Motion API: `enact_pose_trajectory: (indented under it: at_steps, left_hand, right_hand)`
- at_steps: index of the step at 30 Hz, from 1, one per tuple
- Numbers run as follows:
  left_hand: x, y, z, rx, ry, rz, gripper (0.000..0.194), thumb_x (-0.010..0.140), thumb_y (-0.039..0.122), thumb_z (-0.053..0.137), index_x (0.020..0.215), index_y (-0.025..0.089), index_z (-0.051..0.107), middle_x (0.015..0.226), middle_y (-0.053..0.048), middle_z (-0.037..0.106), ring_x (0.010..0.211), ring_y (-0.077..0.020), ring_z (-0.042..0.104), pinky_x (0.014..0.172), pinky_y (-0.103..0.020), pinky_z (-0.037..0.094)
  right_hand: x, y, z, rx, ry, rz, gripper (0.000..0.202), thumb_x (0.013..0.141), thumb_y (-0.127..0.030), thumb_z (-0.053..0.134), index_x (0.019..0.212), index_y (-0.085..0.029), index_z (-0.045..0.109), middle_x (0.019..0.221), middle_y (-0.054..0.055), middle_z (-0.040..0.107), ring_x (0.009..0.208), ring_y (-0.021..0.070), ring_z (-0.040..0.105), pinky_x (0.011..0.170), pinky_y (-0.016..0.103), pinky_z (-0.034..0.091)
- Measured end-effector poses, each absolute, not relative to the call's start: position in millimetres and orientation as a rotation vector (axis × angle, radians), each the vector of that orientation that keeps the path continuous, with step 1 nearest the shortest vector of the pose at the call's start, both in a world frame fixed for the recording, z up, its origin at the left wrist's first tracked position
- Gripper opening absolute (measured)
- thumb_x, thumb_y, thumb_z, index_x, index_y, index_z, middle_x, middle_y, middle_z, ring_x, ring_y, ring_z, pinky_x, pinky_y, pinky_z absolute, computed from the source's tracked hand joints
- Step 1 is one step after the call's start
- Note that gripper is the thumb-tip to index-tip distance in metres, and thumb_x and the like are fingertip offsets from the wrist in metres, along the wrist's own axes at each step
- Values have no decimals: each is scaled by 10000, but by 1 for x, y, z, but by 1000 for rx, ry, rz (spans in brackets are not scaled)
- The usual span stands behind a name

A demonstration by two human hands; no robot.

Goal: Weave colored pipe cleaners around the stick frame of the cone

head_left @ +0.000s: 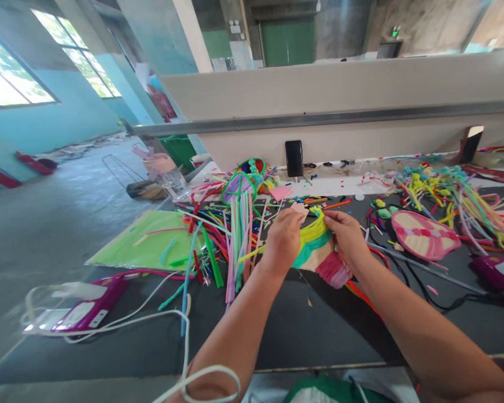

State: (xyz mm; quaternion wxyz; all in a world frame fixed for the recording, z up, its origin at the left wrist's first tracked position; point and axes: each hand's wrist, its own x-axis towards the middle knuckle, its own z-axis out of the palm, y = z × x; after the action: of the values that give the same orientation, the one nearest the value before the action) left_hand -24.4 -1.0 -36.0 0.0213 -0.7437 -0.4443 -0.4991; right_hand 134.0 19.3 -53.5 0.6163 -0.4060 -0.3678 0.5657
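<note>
Between my two hands, above the dark table, is a striped piece made of pipe cleaners [315, 250] in yellow, teal, cream, dark red and pink. My left hand [283, 238] is closed on its left edge, beside a pale pink scrap [299, 209]. At the upper right edge my right hand [348, 232] pinches the yellow band. A loose yellow pipe cleaner end [250, 254] sticks out to the left of my left hand. Close by on the left lies a bundle of pastel pipe cleaners [240, 235]. The underside of the piece is hidden.
A light green sheet [151, 240] and a purple power strip [90, 305] with white cables lie left. A phone [294, 158] leans against the rear panel. At right are a pink-edged oval piece [424, 234], tangled pipe cleaners [437, 190] and another purple device [495, 274].
</note>
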Motion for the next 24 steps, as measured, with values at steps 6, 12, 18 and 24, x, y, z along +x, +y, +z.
enact_pose_trajectory:
  at_steps: [6, 12, 18, 24]
  left_hand:
    - [-17, 0, -47, -2379, -1442, -1077, 206, 904, 200, 495, 972, 160, 685, 945, -91, 663, 904, -209, 594, 853, -354, 470]
    - [-20, 0, -48, -2374, -1415, -1073, 199, 904, 253, 510, 981, 176, 677, 890, -69, 678, 874, -205, 596, 841, -349, 455]
    - [-20, 2, -47, -2416, -1455, -1097, 179, 897, 241, 524, 973, 181, 674, 891, -63, 688, 882, -197, 615, 833, -328, 465]
    - [-19, 3, -47, -2468, -1421, -1141, 141, 875, 182, 535, 951, 166, 653, 939, -70, 694, 902, -199, 624, 851, -332, 470]
  right_hand:
    - [126, 18, -67, -847, -890, 1227, 233, 679, -297, 702, 895, -213, 679, 822, 2, 702, 759, 168, 625, 765, 327, 487]
    - [120, 17, -74, -858, -909, 1195, 245, 693, -292, 701, 923, -212, 672, 836, -3, 683, 769, 154, 604, 757, 302, 474]
    - [119, 9, -59, -747, -719, 1427, 361, 638, -228, 720, 991, -226, 645, 813, -9, 700, 735, 169, 633, 736, 320, 495]
    - [122, 9, -52, -707, -600, 1506, 372, 607, -172, 708, 972, -214, 649, 834, 5, 717, 767, 187, 653, 743, 335, 503]
